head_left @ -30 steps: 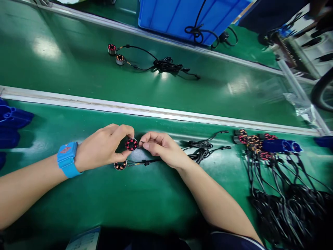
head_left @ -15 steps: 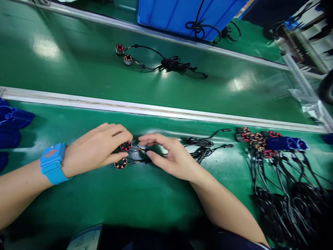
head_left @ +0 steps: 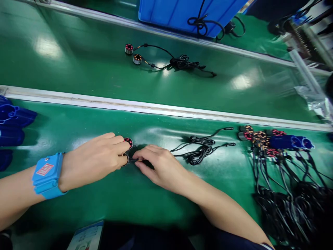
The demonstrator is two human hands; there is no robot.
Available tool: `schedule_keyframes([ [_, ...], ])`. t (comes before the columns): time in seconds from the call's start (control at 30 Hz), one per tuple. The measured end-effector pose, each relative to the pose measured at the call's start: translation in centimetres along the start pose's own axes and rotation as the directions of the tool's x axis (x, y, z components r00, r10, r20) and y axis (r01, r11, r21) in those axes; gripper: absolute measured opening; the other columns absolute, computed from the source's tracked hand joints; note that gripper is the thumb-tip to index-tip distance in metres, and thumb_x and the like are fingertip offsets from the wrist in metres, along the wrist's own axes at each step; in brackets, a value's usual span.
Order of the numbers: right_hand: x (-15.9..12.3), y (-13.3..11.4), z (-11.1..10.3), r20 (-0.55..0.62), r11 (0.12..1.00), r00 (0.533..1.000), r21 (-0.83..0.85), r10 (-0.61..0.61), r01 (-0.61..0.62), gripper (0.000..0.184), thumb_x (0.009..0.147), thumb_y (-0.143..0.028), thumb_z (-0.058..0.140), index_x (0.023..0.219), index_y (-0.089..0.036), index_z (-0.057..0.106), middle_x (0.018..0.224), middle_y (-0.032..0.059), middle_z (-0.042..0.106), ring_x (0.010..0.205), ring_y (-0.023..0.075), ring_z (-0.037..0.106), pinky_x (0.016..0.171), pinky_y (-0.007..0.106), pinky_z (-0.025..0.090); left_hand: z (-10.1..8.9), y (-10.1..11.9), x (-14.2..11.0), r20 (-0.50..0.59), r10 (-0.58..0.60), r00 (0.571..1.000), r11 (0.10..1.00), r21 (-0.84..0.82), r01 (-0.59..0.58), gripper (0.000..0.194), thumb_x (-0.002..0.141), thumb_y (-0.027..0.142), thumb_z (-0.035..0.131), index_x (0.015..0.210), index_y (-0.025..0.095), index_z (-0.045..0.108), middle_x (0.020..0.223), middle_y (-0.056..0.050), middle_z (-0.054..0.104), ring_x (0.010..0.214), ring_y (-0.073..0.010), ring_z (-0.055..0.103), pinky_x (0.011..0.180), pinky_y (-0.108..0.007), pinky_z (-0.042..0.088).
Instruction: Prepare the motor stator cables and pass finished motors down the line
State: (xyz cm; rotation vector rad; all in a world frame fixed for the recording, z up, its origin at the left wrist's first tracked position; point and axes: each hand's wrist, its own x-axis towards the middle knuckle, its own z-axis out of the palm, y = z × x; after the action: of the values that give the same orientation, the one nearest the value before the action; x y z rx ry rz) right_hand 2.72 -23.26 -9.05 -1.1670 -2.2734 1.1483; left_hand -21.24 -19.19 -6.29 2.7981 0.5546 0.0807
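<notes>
My left hand point(head_left: 100, 158), with a blue wrist strap point(head_left: 48, 175), is closed on the nearer motor stator point(head_left: 126, 159), which its fingers partly cover. Just beyond it lies a second stator with red windings point(head_left: 128, 142), close to the knuckles. My right hand point(head_left: 161, 165) pinches the thin wires point(head_left: 135, 159) coming out of the nearer stator. Past that hand, two bundled black cables point(head_left: 200, 154) rest on the green surface, their plug ends pointing right.
On the right lie several stators point(head_left: 260, 137) with black cables point(head_left: 286, 208) and dark blue housings point(head_left: 283, 142). More blue housings point(head_left: 15, 118) stand at left. Beyond the white rail point(head_left: 104, 102), two stators with cables point(head_left: 182, 62) lie on a green strip. A blue bin point(head_left: 179, 17) stands behind.
My left hand has shifted from the red-wound stator to the nearer one. My right hand has come down and closed on its wires. Beyond the rail, the pair of stators has moved right.
</notes>
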Motion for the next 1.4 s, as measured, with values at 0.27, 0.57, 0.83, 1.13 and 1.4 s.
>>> schedule_keyframes([
  [0.27,0.8,0.6,-0.8,0.216,0.594,0.956,0.750,0.196,-0.291,0.020,0.092,-0.033,0.065,0.098,-0.014,0.064,0.082,0.0008,0.061,0.067,0.0088,0.051,0.062,0.023,0.039,-0.9,1.2,-0.2,-0.055,0.035,0.998,0.999,0.007,-0.035,0.020,0.095,0.006,0.053,0.080,0.019,0.058,0.081,-0.001,0.051,0.078,-0.0196,0.044,0.066,-0.036,0.025],
  [0.57,0.6,0.2,-0.7,0.200,0.751,0.952,0.585,0.232,-0.306,0.018,0.093,-0.033,0.063,0.091,-0.016,0.068,0.072,-0.0017,0.060,0.061,0.0089,0.047,0.055,0.021,0.035,-0.9,1.9,-0.2,-0.055,0.036,0.998,0.999,0.035,-0.035,0.023,0.094,0.003,0.049,0.081,0.018,0.061,0.081,-0.002,0.050,0.076,-0.0204,0.041,0.068,-0.038,0.027],
  [0.83,1.0,0.1,-0.3,0.152,0.787,0.957,0.544,0.248,-0.290,0.015,0.100,-0.027,0.053,0.101,-0.017,0.065,0.077,0.0003,0.071,0.071,0.0124,0.064,0.069,0.024,0.048,0.0,1.5,-0.2,-0.038,0.037,0.999,0.998,0.055,-0.035,0.014,0.096,0.010,0.055,0.091,0.019,0.064,0.087,-0.002,0.055,0.081,-0.0204,0.046,0.070,-0.039,0.030],
  [1.13,-0.9,-0.9,-3.8,-0.034,0.985,0.991,0.117,0.133,-0.128,0.028,0.105,-0.029,0.049,0.126,-0.025,0.067,0.112,0.0021,0.075,0.099,0.0183,0.072,0.086,0.030,0.054,0.3,0.5,-0.3,0.023,-0.050,0.998,0.998,0.045,0.049,0.017,0.092,0.012,0.061,0.078,0.021,0.062,0.087,-0.002,0.057,0.078,-0.0213,0.048,0.067,-0.038,0.030],
  [1.4,-0.9,0.7,-5.8,-0.388,0.972,0.895,0.160,0.220,-0.170,0.020,0.101,-0.034,0.058,0.110,-0.024,0.072,0.092,0.0030,0.075,0.086,0.0180,0.071,0.078,0.030,0.056,0.3,0.4,-0.7,0.035,-0.082,0.996,0.993,0.084,0.079,0.007,0.091,0.016,0.066,0.087,0.021,0.068,0.115,-0.007,0.067,0.089,-0.0244,0.058,0.074,-0.040,0.041],
])
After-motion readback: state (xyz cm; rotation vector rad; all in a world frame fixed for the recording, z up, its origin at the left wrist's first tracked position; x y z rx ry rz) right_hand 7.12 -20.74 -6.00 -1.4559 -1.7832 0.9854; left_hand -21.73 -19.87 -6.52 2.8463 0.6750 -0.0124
